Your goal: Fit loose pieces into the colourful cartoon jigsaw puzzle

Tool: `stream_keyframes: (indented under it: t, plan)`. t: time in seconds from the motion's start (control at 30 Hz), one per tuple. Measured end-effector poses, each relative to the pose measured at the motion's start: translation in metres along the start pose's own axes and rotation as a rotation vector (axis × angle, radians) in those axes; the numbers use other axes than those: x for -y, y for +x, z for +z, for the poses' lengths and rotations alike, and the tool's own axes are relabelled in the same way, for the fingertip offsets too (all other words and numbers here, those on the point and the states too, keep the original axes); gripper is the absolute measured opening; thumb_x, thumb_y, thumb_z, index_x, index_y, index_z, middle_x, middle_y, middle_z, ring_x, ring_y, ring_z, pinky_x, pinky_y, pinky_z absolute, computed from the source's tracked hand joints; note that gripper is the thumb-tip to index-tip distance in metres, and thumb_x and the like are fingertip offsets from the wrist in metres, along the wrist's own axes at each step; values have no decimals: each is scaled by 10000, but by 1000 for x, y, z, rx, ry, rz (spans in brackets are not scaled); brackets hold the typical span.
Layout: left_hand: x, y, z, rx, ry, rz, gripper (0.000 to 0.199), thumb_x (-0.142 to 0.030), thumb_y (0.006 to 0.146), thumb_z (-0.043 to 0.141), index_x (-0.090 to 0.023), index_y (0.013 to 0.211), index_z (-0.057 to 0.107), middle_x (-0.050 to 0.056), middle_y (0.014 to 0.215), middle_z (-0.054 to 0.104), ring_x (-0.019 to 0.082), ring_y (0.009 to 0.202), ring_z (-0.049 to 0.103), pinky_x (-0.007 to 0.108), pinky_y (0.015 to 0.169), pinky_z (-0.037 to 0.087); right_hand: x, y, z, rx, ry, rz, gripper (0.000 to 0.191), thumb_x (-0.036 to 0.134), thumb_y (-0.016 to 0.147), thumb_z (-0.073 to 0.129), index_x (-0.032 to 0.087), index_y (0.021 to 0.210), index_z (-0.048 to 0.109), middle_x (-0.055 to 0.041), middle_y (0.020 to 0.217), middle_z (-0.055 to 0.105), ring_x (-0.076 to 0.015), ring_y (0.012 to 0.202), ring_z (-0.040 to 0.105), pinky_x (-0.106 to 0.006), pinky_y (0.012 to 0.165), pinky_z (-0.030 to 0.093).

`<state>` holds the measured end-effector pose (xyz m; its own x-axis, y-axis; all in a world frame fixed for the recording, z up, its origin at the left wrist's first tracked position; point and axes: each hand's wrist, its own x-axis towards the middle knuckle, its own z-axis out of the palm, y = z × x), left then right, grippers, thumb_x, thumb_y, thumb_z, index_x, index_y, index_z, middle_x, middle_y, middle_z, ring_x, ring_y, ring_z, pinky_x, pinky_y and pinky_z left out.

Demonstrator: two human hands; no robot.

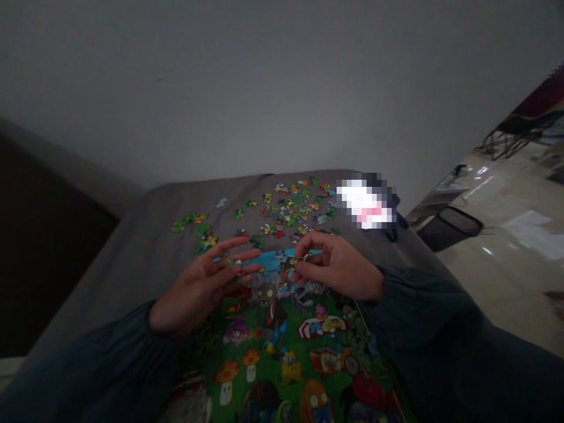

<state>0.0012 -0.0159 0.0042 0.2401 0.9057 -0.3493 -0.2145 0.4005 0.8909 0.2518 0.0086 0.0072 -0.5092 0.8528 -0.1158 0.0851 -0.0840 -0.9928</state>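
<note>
Although little of it can be seen, a small jigsaw piece (301,258) is pinched between the thumb and forefinger of the right hand (339,267), just above the far edge of the assembled puzzle (268,346). The left hand (198,288) is held open over that same edge, its fingers (242,254) spread well apart; a green scrap is seen beside them, but whether it is held cannot be told. Both wrists are covered by dark denim sleeves (423,329).

The piece is judged to be light, thin and fairly stiff, probably pressed card, so it is best taken by its edges, with its small tabs left unstressed. The assembled puzzle, with its cartoon mushrooms and zombie head, is likely to flex and part if lifted, and would be better slid than raised.

Beyond it, loose pieces (286,211) are scattered, with some joined clusters (189,222) lying to the left, all on a grey fabric cover (154,217). A pixelated white and pink object (365,202) is placed at the cover's far corner and cannot be identified. Further right, a black mesh wastebasket (449,228) is seen on a glossy floor (520,276), and a plain grey wall (282,88) is behind.
</note>
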Motion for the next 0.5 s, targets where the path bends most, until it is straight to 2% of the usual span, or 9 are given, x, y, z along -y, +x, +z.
stream_keyframes:
  t: [0.17, 0.23, 0.33, 0.4, 0.5]
  plan:
    - [0, 0, -2, -32, 22, 10, 501, -349, 793, 808, -257, 1238, 596, 92, 1277, 672, 208, 931, 707, 307, 718, 630, -9, -2, 8, 61, -276, -198, 171, 182, 859, 591, 196, 1018, 653, -9, 875, 642, -136, 773, 627, -307, 726, 519]
    - [3, 1, -2, -45, 24, 30, 448, -379, 774, 822, -228, 1147, 626, 85, 1196, 706, 175, 847, 703, 283, 712, 616, -12, -2, 15, 66, -289, -188, 129, 190, 858, 595, 190, 978, 640, 2, 831, 624, -125, 712, 599, -285, 668, 502]
    - [8, 5, -3, -24, 40, 81, 403, -407, 778, 810, -212, 1082, 633, 59, 1073, 726, 161, 831, 685, 257, 716, 586, -17, 0, 25, 73, -192, -111, 87, 196, 835, 632, 188, 885, 562, 32, 741, 584, -110, 624, 581, -247, 581, 476]
    - [11, 7, -4, -10, 100, 138, 391, -432, 801, 775, -205, 1085, 634, 36, 969, 714, 148, 789, 657, 242, 687, 557, -20, 1, 31, 77, -206, -85, 94, 198, 836, 649, 186, 837, 555, 30, 724, 598, -113, 638, 598, -242, 593, 478]
    - [14, 8, -6, -14, 302, 263, 382, -487, 859, 677, -182, 1086, 637, -4, 769, 632, 120, 669, 563, 217, 608, 480, -23, 3, 36, 74, -318, -103, 97, 218, 851, 680, 190, 935, 641, 20, 760, 668, -118, 664, 623, -253, 642, 488]
